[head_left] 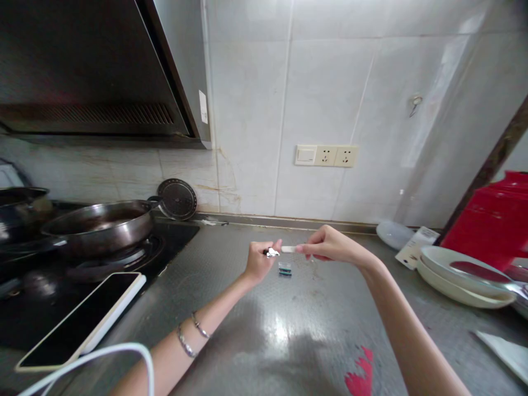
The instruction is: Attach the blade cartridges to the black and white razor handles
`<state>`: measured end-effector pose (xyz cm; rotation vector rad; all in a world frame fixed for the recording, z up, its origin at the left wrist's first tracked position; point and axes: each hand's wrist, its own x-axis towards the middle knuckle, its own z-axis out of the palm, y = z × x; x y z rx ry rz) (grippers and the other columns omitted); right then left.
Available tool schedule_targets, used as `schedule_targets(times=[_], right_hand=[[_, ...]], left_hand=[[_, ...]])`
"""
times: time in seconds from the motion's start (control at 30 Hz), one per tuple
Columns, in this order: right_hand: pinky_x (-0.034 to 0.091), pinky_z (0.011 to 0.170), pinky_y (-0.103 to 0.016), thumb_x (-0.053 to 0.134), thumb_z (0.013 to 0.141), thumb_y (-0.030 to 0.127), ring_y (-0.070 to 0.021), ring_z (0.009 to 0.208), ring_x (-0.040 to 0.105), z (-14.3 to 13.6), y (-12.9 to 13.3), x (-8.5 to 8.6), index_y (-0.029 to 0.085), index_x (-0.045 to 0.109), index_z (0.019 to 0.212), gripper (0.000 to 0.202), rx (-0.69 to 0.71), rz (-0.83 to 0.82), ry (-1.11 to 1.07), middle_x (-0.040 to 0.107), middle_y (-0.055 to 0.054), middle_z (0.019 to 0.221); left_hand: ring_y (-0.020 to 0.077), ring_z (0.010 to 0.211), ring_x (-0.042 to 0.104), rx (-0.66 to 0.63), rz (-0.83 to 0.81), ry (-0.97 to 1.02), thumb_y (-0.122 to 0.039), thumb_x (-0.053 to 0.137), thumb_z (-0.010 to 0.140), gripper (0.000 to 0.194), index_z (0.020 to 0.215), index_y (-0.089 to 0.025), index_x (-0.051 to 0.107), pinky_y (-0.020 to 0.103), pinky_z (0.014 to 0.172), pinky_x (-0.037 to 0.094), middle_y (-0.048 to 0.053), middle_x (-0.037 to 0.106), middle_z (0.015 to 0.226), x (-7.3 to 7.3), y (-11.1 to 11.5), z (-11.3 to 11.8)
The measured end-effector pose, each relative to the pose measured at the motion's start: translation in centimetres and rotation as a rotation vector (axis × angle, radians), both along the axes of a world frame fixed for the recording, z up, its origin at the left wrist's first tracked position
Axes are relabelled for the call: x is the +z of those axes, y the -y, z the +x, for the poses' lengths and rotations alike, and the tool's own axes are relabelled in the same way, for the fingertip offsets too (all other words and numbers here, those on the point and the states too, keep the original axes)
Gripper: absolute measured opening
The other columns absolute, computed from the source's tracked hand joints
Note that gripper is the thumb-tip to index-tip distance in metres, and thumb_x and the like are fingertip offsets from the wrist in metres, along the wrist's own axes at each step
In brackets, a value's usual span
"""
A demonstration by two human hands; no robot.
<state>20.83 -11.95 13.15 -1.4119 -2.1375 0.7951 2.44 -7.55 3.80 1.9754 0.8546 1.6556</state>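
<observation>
Above the metal counter, my left hand (260,260) is closed on a small black-and-white object (271,253) whose kind I cannot make out. My right hand (324,245) pinches one end of a short white piece (289,249), which reaches across to the fingers of my left hand. Whether the white piece and the black-and-white object are joined is too small to tell. Just below them on the counter lie small dark cylinders with bluish bands (284,269), side by side. Two silver bracelets (186,341) circle my left forearm.
At left, a steel pan (99,224) sits on the black stove, with a phone (84,319) and white cable (124,347) nearer me. Stacked dishes (462,275) and a red container (487,220) stand at right. A red patch (361,377) marks the front counter.
</observation>
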Motion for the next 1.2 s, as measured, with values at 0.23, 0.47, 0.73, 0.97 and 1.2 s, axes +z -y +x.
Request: schedule_targets(times=[0.23, 0.47, 0.73, 0.97, 1.2], right_hand=[[0.020, 0.038, -0.020, 0.057, 0.069, 0.056, -0.0045, 0.038, 0.030, -1.0, 1.1, 0.4, 0.011, 0.066, 0.059, 0.047, 0.096, 0.028, -0.017, 0.040, 0.004, 0.041], [0.021, 0.039, -0.021, 0.057, 0.066, 0.060, -0.0061, 0.040, 0.033, 0.7, 0.1, 0.1, 0.011, 0.064, 0.056, 0.050, 0.015, 0.050, 0.070, 0.041, 0.002, 0.041], [0.021, 0.041, -0.021, 0.053, 0.068, 0.061, -0.0062, 0.043, 0.031, 0.8, -0.3, 0.0, 0.012, 0.060, 0.054, 0.051, -0.069, 0.215, 0.024, 0.039, 0.003, 0.044], [0.023, 0.041, -0.021, 0.052, 0.067, 0.063, -0.0068, 0.042, 0.033, 1.9, -2.3, -1.9, 0.012, 0.061, 0.054, 0.054, -0.137, 0.213, 0.097, 0.040, 0.003, 0.042], [0.022, 0.041, -0.021, 0.049, 0.068, 0.065, -0.0068, 0.042, 0.033, 0.5, -2.4, -2.4, 0.013, 0.060, 0.054, 0.056, -0.133, 0.238, 0.051, 0.040, 0.003, 0.043]], left_hand=[[0.0049, 0.044, 0.017, -0.003, 0.037, -0.029, -0.038, 0.050, 0.079, 0.052, 0.039, -0.016, 0.025, 0.023, 0.045, 0.015, -0.006, 0.020, 0.043, -0.2, -0.1, 0.2], [0.0046, 0.044, 0.018, 0.010, -0.065, -0.027, -0.040, 0.048, 0.079, 0.052, 0.040, -0.016, 0.024, 0.022, 0.045, 0.015, -0.006, 0.020, 0.043, 0.0, 0.2, 0.4], [0.0044, 0.030, 0.024, -0.205, -0.790, 0.069, -0.043, 0.052, 0.074, 0.040, 0.046, -0.017, 0.040, 0.021, 0.036, 0.017, -0.007, 0.030, 0.032, -0.1, 0.7, 2.8], [0.0015, 0.029, 0.015, -0.396, -1.091, 0.276, -0.037, 0.054, 0.075, 0.032, 0.055, -0.018, 0.039, 0.017, 0.033, 0.009, -0.012, 0.021, 0.034, 0.2, 1.6, 3.3], [0.0013, 0.028, 0.016, -0.338, -1.093, 0.278, -0.040, 0.054, 0.076, 0.036, 0.054, -0.018, 0.037, 0.017, 0.033, 0.008, -0.012, 0.021, 0.033, -0.7, 0.9, 3.2]])
